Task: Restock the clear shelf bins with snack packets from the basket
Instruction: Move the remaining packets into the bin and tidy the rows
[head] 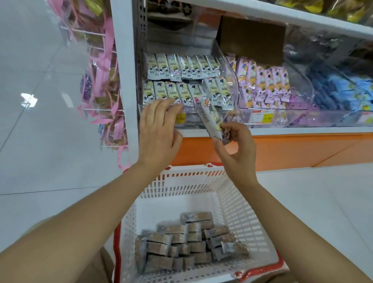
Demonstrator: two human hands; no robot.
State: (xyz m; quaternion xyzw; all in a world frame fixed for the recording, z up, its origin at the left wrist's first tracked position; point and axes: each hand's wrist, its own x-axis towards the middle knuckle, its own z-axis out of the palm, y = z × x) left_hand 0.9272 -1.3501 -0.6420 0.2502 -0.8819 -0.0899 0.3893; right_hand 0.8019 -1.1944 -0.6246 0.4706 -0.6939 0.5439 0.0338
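Observation:
A white basket [238,198] with red handles stands on the floor below me; several snack packets [184,245] lie on its bottom. My right hand [236,149] pinches one white snack packet [209,119] by its lower end, tilted up toward the left clear bin [228,64]. That bin holds two rows of white packets [183,80]. My left hand [158,127] reaches with straight fingers to the bin's front edge, touching the front row.
A second clear bin with purple packets [265,87] and a third with blue packets [350,92] sit to the right. Price labels [262,117] hang on the bin fronts. A wire rack with pink-ribboned bags [103,79] hangs left of the white shelf post [128,75].

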